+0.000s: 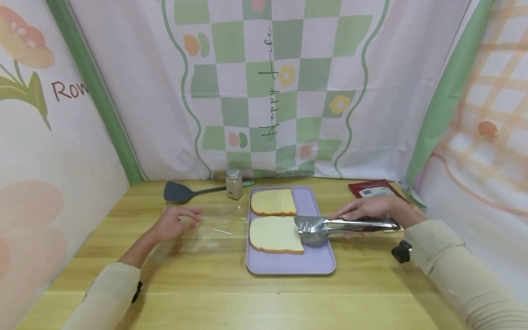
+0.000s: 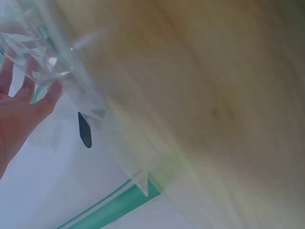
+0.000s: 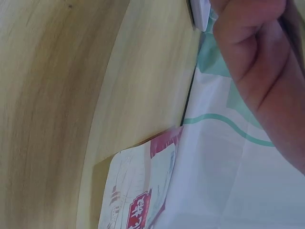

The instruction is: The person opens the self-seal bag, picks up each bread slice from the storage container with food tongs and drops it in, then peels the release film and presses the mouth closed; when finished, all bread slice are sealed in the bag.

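Observation:
A purple tray [image 1: 288, 266] carries two slices of bread, a rear slice [image 1: 273, 201] and a front slice [image 1: 275, 234]. My right hand [image 1: 369, 210] grips metal food tongs [image 1: 359, 224] by the handles, and their broad ends meet the front slice's right edge. In the right wrist view only part of my right hand [image 3: 259, 52] shows. Left of the tray lies a clear plastic bag [image 1: 222, 231]. At its left end is my left hand [image 1: 175, 224]; the left wrist view has its spread fingers touching the clear plastic bag [image 2: 52, 62].
Behind the bag lies a dark spatula [image 1: 178, 192], its handle running behind a small capped jar [image 1: 234, 185]. A red packet [image 1: 373, 188] is at the back right of the wooden table [image 1: 198, 298]. Patterned curtains [image 1: 272, 91] enclose the back and sides.

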A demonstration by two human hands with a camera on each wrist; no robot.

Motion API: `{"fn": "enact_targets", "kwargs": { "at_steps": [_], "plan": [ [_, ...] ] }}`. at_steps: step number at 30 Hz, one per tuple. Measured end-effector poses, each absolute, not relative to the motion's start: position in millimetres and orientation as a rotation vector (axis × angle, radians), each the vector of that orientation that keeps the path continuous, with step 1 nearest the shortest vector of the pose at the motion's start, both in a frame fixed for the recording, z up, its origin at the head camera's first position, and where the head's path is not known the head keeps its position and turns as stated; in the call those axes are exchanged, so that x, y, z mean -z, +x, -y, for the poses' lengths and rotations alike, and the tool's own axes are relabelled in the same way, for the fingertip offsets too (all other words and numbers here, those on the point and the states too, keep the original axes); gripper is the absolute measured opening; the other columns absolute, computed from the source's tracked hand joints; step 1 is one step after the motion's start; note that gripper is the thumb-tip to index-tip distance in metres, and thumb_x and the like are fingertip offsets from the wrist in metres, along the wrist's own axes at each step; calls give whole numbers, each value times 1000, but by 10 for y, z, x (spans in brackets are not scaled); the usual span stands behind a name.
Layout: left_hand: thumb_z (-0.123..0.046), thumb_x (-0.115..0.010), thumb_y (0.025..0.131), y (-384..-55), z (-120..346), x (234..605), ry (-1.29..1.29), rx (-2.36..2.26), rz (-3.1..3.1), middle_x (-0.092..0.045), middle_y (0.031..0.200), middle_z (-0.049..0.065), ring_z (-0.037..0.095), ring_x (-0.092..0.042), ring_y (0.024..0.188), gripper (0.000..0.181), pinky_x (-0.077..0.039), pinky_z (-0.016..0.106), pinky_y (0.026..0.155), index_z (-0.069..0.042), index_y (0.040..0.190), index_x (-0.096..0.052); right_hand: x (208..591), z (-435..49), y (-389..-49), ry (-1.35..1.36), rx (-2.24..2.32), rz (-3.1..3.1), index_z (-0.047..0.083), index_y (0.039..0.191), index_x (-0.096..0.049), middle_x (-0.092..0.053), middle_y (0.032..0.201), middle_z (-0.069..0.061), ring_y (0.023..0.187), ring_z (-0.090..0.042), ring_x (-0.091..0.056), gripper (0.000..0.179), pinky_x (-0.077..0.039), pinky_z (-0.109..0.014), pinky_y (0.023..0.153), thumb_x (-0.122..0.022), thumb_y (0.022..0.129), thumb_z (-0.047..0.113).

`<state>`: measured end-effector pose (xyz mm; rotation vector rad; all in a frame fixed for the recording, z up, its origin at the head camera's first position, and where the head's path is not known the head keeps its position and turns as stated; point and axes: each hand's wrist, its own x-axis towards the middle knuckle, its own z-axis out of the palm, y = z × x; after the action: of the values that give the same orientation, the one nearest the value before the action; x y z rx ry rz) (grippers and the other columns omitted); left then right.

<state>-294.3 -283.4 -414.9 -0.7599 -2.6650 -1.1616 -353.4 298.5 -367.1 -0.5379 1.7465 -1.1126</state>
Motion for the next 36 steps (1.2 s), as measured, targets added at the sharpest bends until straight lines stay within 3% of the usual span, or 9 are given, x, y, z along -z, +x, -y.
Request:
{"fn": "enact_targets", "kwargs": {
  "at_steps": [5,12,21,27,32,36],
  "plan": [
    [-3,-74,86,-2939,2832,4149,-763,1138,2672,-67,121,23,44,-61,115,7,-42,65,98,0,93,-76,3742,-3022,-3517,-547,1159,-1679,19,142,-56,-60,122,-35,91,-26,-69,39,-58,-32,73,-47,104,12],
    [-1,-74,87,-2855,2789,4053,-752,1153,2681,-66,120,24,44,-61,115,8,-40,65,100,1,94,-75,3834,-3114,-3490,-640,1143,-1926,12,144,-53,-54,134,-24,86,-29,-69,42,-58,-35,77,-53,102,12],
    [-3,-75,86,-2911,2842,4134,-771,1155,2654,-67,120,23,42,-62,114,6,-43,64,99,0,92,-76,3762,-3082,-3508,-774,1112,-1947,6,142,-53,-63,121,-25,81,-33,-68,40,-60,-44,72,-52,102,8],
    [-3,-75,86,-2909,2852,4132,-775,1162,2653,-67,120,23,43,-62,114,7,-44,63,97,0,93,-76,3589,-3025,-3512,-804,1009,-2082,4,137,-58,-69,103,-26,63,-22,-66,38,-59,-41,63,-58,100,13],
    [-2,-75,86,-2940,2853,4134,-760,1142,2660,-67,120,22,44,-61,115,8,-42,66,97,0,93,-76,3487,-2932,-3510,-684,1023,-1994,5,140,-54,-64,108,-38,61,-21,-65,39,-59,-39,60,-56,102,13],
    [-1,-74,86,-2956,2856,4133,-744,1177,2676,-67,121,22,44,-60,117,8,-38,68,100,0,93,-76,3481,-2868,-3526,-671,1005,-1993,6,140,-55,-66,108,-35,62,-20,-64,39,-59,-37,60,-56,102,14]
  ]
}}
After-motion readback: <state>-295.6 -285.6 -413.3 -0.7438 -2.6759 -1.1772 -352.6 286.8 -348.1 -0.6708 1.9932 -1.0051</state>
